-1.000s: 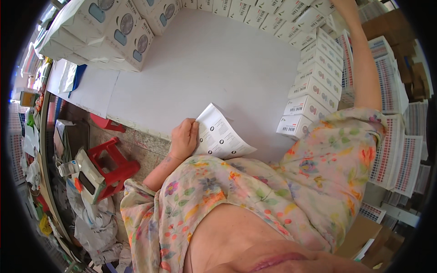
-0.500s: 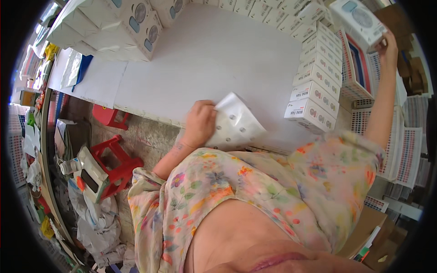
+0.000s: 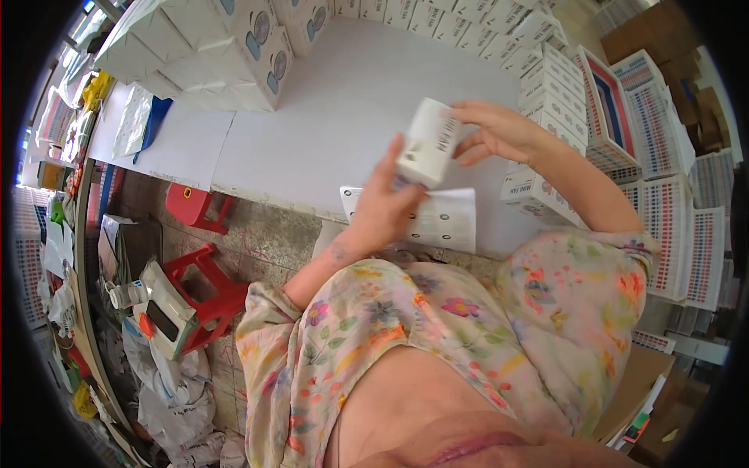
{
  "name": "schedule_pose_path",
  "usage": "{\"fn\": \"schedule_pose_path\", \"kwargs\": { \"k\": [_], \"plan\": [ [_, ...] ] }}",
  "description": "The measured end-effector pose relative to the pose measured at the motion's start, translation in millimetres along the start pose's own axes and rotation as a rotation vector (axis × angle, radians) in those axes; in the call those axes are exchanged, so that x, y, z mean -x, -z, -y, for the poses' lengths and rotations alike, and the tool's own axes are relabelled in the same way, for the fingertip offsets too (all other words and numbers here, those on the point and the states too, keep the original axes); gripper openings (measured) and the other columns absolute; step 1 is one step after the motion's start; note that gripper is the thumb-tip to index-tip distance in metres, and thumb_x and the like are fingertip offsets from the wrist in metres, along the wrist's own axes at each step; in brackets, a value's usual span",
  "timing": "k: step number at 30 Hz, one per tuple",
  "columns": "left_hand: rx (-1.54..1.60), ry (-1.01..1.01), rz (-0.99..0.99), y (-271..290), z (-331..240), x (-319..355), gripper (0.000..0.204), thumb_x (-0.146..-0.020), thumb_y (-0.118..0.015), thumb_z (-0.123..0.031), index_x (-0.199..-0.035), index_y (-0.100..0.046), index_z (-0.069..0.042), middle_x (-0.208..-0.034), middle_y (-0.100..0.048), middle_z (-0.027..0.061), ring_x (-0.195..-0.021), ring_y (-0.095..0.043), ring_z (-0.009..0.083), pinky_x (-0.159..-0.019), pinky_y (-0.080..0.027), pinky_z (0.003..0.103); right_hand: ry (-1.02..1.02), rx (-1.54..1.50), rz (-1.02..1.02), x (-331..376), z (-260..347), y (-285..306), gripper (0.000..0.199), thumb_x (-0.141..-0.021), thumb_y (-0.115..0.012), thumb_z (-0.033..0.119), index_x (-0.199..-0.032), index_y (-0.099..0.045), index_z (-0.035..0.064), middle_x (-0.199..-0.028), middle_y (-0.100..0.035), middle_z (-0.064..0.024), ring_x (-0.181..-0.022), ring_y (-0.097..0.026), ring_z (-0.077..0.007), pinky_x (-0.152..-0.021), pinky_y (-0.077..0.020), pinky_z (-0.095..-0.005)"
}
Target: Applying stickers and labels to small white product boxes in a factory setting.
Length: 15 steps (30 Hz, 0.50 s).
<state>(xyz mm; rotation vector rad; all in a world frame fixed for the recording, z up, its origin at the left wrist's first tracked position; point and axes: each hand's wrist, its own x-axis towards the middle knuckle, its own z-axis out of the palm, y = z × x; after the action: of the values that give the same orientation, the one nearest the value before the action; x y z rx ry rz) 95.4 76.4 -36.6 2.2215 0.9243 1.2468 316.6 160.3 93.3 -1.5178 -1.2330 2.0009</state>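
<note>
A small white fan box (image 3: 427, 144) is tilted above the table in front of me, slightly blurred. My left hand (image 3: 382, 204) grips its lower left end, thumb along the side; the other fingers are partly hidden. At the box's right side is my right hand (image 3: 499, 134), its fingers apart and curved, the fingertips at or very near the upper edge. A white sheet with round stickers (image 3: 456, 222) lies at the table's near edge, partly behind my left hand.
Similar white boxes (image 3: 546, 86) stand in a row at the right and along the back. Larger fan boxes (image 3: 203, 54) are stacked at the left on the white table (image 3: 328, 117). Plastic baskets (image 3: 608, 117) stand beyond the right edge; red stools (image 3: 207, 292) are on the floor at left.
My right hand has brought the box from the far right to the middle, turning it. My left hand has let go of the sticker sheet, now flat on the table, and grips the box.
</note>
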Motion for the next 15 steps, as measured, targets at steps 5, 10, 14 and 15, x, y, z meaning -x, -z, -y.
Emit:
{"fn": "schedule_pose_path", "kwargs": {
  "k": [5,10,14,15],
  "plan": [
    [0.528,0.443,-0.373,54.6,36.3,14.7,0.010,-0.095,-0.054,-0.001,-0.086,-0.058,0.000,-0.159,-0.021,0.0171,-0.140,-0.036,0.0335,-0.102,-0.044,0.038,0.214,0.116,0.064,-22.8,14.6,9.1,0.045,-0.093,-0.062,0.023,-0.131,-0.052,0.0014,-0.122,-0.059,-0.0102,-0.098,-0.064,-0.0213,-0.085,-0.0546,-0.0339],
    [0.411,0.547,-0.420,99.3,33.1,24.3,0.014,-0.100,-0.048,-0.008,-0.092,-0.058,0.000,-0.158,-0.027,0.0158,-0.143,-0.034,0.0283,-0.110,-0.033,0.036,0.645,0.795,-0.862,-58.9,49.7,149.4,0.046,-0.082,-0.063,0.014,-0.125,-0.057,-0.0002,-0.116,-0.065,-0.0104,-0.098,-0.064,-0.0164,-0.084,-0.0508,-0.0277],
    [-0.098,0.346,0.179,81.0,15.9,1.2,0.008,-0.094,-0.052,-0.006,-0.092,-0.058,-0.002,-0.156,-0.034,0.0150,-0.147,-0.024,0.0345,-0.118,-0.015,0.057,0.939,0.832,-1.161,-78.9,60.9,326.9,0.056,-0.079,-0.068,0.018,-0.132,-0.054,0.0044,-0.126,-0.061,-0.0150,-0.109,-0.063,-0.0262,-0.092,-0.0495,-0.0339],
    [-0.133,0.288,0.222,69.0,9.0,0.8,0.009,-0.093,-0.054,-0.010,-0.092,-0.059,-0.003,-0.153,-0.038,0.0140,-0.146,-0.025,0.0369,-0.111,-0.008,0.072,0.837,0.681,-1.080,-87.1,70.6,322.3,0.060,-0.078,-0.070,0.021,-0.134,-0.054,0.0059,-0.130,-0.059,-0.0166,-0.112,-0.062,-0.0297,-0.095,-0.0484,-0.0360]
  ]
}}
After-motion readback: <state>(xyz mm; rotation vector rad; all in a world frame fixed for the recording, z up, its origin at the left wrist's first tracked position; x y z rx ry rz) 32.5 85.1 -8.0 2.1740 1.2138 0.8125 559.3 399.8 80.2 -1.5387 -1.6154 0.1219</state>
